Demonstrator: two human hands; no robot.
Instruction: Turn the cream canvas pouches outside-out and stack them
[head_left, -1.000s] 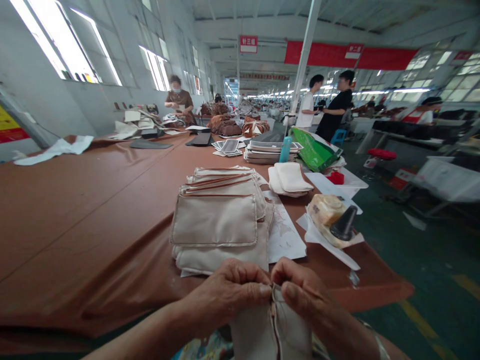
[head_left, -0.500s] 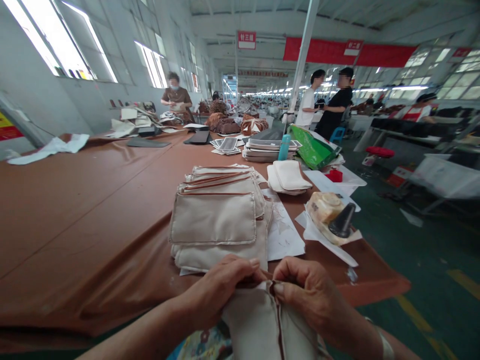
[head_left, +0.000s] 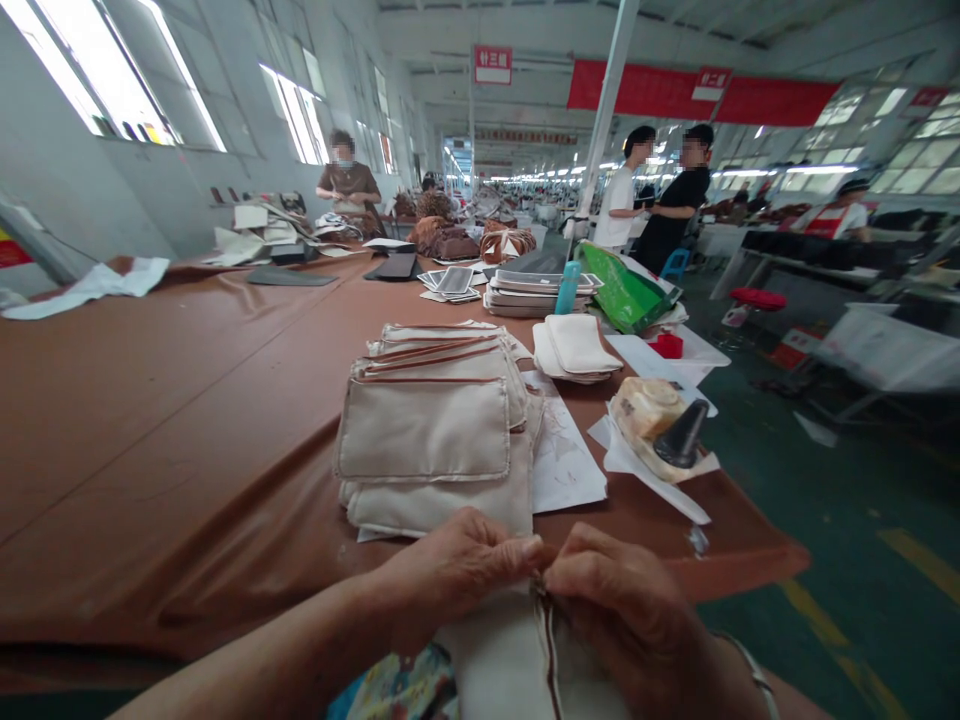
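A cream fabric piece point(head_left: 491, 650) with a brown-edged seam down its middle lies close to my body, below the table's front edge. My left hand point(head_left: 472, 560) pinches its top end, thumb stretched along the seam. From the other side my right hand point(head_left: 611, 585) grips the same end with bent fingers, nearly touching the left fingertips. The exact spot between the fingertips is hidden. Just beyond my hands sits a stack of cream stitched pieces point(head_left: 424, 430) with brown edging, partly on a white paper sheet point(head_left: 562, 450).
Brown sheeting point(head_left: 187, 420) covers the table. To the right are a smaller cream stack point(head_left: 576, 347), a yellowish block point(head_left: 649, 405), a black cone point(head_left: 681, 435) and a green bag point(head_left: 626, 290). A person point(head_left: 349, 185) stands across the table; two others talk beyond it.
My left thumb has moved onto the top of the seam, and my right hand has turned with its fingers curling further over. The view has shifted slightly.
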